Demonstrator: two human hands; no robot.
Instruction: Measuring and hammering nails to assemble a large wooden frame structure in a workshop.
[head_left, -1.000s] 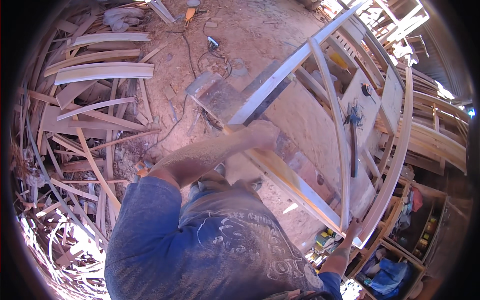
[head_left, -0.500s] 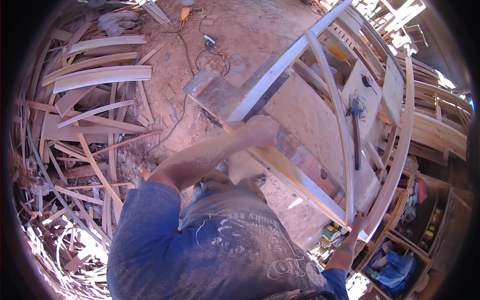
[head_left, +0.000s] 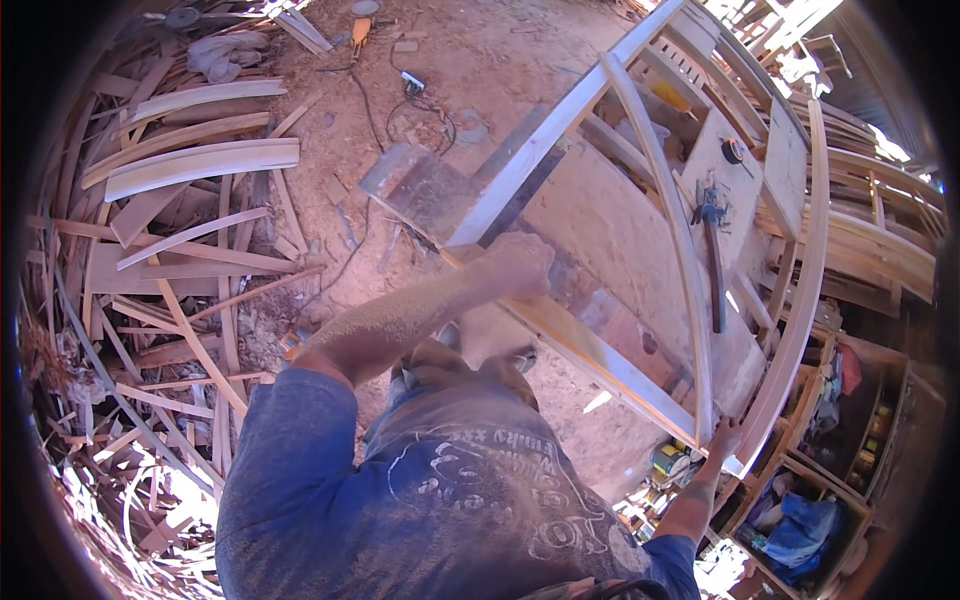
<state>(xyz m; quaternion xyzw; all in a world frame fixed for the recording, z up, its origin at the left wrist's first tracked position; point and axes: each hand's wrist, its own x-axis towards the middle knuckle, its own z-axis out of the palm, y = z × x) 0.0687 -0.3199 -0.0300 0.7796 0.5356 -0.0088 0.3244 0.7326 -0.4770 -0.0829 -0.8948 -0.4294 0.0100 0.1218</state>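
While my left hand (head_left: 522, 265) rests knuckles-up over the straight wooden rail (head_left: 632, 380), my right hand (head_left: 725, 437) sits at the workbench's near right corner, where that rail, the inner curved slat (head_left: 688, 260) and the outer curved slat (head_left: 803, 300) come close together. The rail lies along the near edge of the workbench (head_left: 405, 185), and a long pale plank (head_left: 530, 155) slants away from beside my left hand, past the far edge. My left fingers look curled, but their undersides are hidden, so I cannot tell whether they are clamped on the rail or just bearing on it; my right fingers are too small and covered to say whether they pinch the slat ends or lie apart. To steady this well, I judge, I should press evenly at both ends, with the rail flush to the edge, and ease the thin slats sideways rather than force them. My right fingertips ought to sit clear of the gap where those ends converge, since a springy slat could nip them. The hammer (head_left: 714, 270) lies between the two slats, and the tape measure (head_left: 733, 151) on the plywood panel (head_left: 735, 215); neither should get knocked.
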